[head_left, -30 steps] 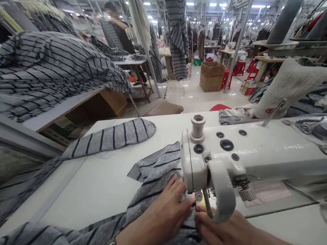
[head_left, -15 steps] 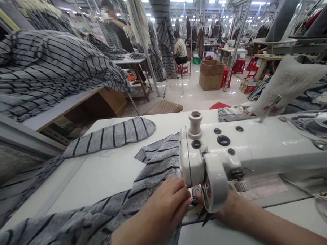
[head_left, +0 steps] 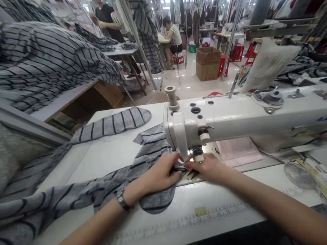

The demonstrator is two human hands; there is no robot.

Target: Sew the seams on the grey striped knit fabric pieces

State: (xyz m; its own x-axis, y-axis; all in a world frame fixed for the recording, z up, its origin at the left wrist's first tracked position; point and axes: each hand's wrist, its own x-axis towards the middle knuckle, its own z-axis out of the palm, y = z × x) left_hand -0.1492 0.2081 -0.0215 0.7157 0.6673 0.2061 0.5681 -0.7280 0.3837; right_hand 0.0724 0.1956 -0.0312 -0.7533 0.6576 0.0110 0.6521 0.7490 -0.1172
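Observation:
Grey fabric with dark stripes point(head_left: 148, 150) lies under the head of a white sewing machine point(head_left: 228, 116). My left hand point(head_left: 161, 173) rests on this fabric just left of the needle area, fingers curled and thumb bent around a fold of it. Close by on the other side, my right hand point(head_left: 209, 168) has its fingertips pinched together at the fabric's edge by the presser foot. Dark pointed blades, seemingly thread snips point(head_left: 193, 174), stick out below the right fingers. The machine head hides the needle and part of the fingertips.
A striped fabric strip point(head_left: 114, 124) trails along the left of the white table point(head_left: 102, 156). A pink cloth point(head_left: 239, 151) lies beneath the machine arm. Piled striped fabric point(head_left: 58, 56) is at left. Beyond are a cardboard box point(head_left: 208, 65) and two people.
The view has shifted, so the machine appears farther left and higher, with more table front showing. Both hands stay by the needle area; the left thumb and the rounded fabric end now show.

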